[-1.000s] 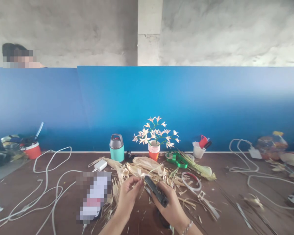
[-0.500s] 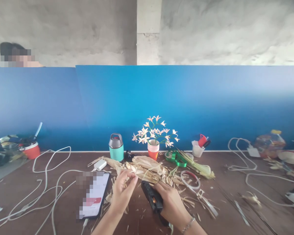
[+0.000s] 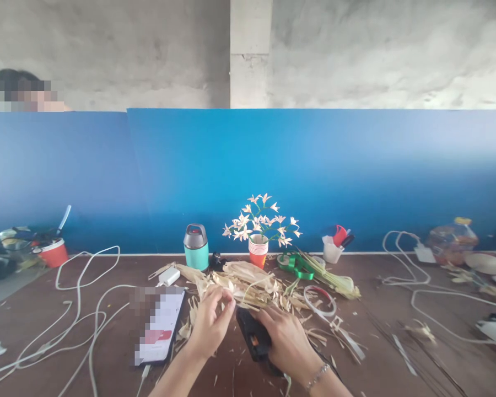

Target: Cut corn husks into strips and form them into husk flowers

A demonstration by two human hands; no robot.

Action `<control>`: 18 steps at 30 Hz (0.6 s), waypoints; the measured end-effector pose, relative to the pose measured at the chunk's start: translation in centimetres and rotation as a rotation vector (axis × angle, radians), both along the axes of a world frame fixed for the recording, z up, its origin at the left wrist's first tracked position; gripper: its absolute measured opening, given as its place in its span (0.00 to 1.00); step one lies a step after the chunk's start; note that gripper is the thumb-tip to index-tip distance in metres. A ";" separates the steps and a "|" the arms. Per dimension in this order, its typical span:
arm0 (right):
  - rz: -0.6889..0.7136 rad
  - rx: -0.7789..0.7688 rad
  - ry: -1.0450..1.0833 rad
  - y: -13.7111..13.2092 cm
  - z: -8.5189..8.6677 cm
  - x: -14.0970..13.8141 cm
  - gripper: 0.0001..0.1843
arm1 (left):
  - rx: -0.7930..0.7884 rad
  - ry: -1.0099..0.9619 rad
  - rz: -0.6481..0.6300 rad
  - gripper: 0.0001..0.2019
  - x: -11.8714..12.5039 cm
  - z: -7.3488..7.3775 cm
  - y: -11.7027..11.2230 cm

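Observation:
My left hand [image 3: 210, 320] is closed in a pinch above the husk pile, with a small pale husk flower [image 3: 230, 286] at its fingertips. The fingers partly hide that flower. Just to the right, my right hand [image 3: 283, 333] wraps round a black glue gun [image 3: 250, 333] with an orange part on its side. The gun's front end points up and to the left, toward the left hand. Dry corn husks [image 3: 248, 273] lie heaped beyond both hands. Behind them, a bunch of husk flowers [image 3: 258, 220] on green stems stands in stacked paper cups [image 3: 258, 253].
A phone [image 3: 163, 331] on a cable lies left of my left arm, below a white charger [image 3: 169, 275]. A turquoise flask [image 3: 196, 253], green ribbon [image 3: 301, 267], a tape roll [image 3: 320, 302] and a white cup of pens [image 3: 333, 251] stand around the husks. Cables [image 3: 78, 298] cross the left side.
My left hand has shifted slightly right, and its fingertips have turned so less of the flower shows. The glue gun has shifted slightly left in my right hand.

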State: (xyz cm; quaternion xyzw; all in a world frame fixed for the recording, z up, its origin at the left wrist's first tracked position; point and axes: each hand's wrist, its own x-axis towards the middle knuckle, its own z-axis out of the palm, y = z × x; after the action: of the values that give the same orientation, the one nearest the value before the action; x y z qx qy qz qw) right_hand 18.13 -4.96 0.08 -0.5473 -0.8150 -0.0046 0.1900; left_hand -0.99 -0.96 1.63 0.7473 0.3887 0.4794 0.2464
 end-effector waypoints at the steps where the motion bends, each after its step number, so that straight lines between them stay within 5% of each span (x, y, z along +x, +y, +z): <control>1: 0.008 -0.001 -0.006 0.0 0.0 0.0 0.15 | 0.000 0.014 0.004 0.06 -0.1 0.0 0.1; 12: 0.155 0.006 -0.040 -0.1 -0.5 -0.3 0.16 | -0.091 0.251 -0.123 0.04 -0.3 0.2 0.3; 18: 0.127 -0.006 -0.057 -0.3 0.0 -0.6 0.10 | -0.124 0.130 -0.062 0.04 -0.3 -0.4 0.6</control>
State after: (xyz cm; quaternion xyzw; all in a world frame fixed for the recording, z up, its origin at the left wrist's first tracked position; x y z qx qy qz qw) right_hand 17.57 -5.22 0.07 -0.4947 -0.8533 -0.0056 0.1649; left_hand -1.34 -0.33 1.27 0.7718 0.4094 0.3970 0.2814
